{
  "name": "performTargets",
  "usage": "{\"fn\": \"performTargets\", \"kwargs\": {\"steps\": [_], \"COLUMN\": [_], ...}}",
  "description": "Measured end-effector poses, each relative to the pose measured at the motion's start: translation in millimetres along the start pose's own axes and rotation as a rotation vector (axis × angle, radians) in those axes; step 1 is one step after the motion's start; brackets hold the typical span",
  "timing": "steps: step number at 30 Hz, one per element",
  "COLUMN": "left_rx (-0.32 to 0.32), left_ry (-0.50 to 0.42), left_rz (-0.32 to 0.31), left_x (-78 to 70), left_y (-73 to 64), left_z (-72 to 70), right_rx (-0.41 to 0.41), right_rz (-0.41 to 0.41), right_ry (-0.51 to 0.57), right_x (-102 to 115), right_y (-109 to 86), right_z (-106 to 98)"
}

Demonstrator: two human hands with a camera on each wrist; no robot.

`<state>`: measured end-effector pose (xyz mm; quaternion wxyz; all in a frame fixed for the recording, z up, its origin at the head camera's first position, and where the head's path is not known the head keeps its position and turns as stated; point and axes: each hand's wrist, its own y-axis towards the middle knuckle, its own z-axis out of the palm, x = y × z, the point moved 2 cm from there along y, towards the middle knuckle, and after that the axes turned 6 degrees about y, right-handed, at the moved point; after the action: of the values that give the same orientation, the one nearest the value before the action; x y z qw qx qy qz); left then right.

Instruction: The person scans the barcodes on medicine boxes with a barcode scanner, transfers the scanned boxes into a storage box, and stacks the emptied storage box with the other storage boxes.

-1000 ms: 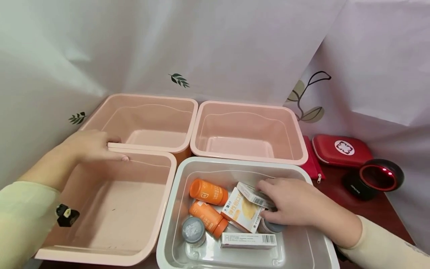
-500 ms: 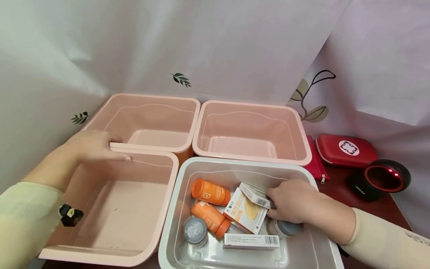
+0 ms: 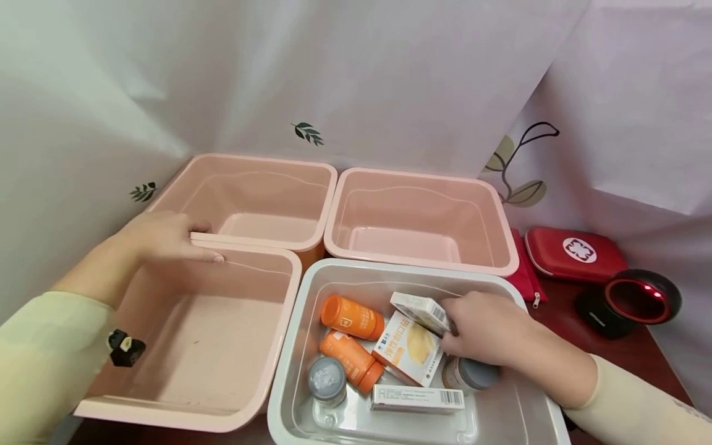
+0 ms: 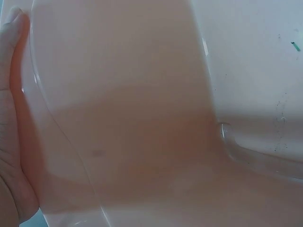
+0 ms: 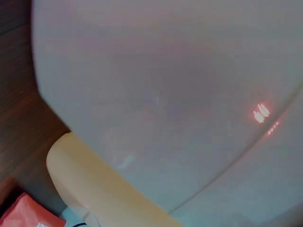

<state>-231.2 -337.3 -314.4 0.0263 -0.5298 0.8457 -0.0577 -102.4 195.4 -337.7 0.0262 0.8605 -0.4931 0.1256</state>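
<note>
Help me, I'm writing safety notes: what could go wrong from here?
The small tilted box might slip from the right hand onto the yellow-printed box. That hand could also bump the gray-lidded jar close by. The left hand, holding the front pink bin by its edge, might tug it askew.

near-right bin (image 3: 356, 281): holding bottles (image 3: 353, 316) left, cartons (image 3: 408, 349) mid, jars (image 3: 327, 378) flanking cartons | near-left bin (image 3: 222, 346): sitting left of it | far-left bin (image 3: 267, 198), far-right bin (image 3: 411, 198): standing behind, side by side | case (image 3: 575, 253): lying right of far-right bin
</note>
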Motion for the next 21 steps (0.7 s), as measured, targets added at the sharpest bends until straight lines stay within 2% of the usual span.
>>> {"fn": "performTargets", "kwargs": {"steps": [3,5,8,11,14,16,19,21], "left_rx": [-0.004,0.001,0.012,0.022,0.016,0.012,0.009,0.004], "left_ry": [-0.024,-0.048,-0.08,-0.093,-0.088,-0.088,-0.091,-0.1], "left_rz": [0.0,-0.004,-0.008,-0.021,-0.03,-0.028,-0.014,-0.009], "left_x": [-1.0,-1.9,-2.9,-4.2,-3.2,-2.5,-2.2,-2.8], "left_y": [1.6,2.8,4.4,4.5,3.9,4.3,6.6,8.0], "left_z": [0.2,1.2,3.6,4.5,3.6,2.6,1.7,1.1], "right_rx": [-0.171,-0.254,-0.287,-0.295,-0.313,-0.339,-0.38,-0.436], "right_rz": [-0.074,-0.119,-0.154,-0.178,-0.212,-0.241,-0.249,-0.275], "right_ry": [0.178,0.327,0.556,0.727,0.83,0.86,0.912,0.997], "right_x": [-4.0,-7.3,-11.4,-13.9,-16.8,-20.2,-31.0,-43.7], "right_y": [-2.3,-5.1,-11.0,-17.9,-27.2,-35.3,-50.5,-60.8], "right_z": [-7.2,-11.6,-19.9,-29.6,-40.1,-45.3,-48.7,-45.2]}}
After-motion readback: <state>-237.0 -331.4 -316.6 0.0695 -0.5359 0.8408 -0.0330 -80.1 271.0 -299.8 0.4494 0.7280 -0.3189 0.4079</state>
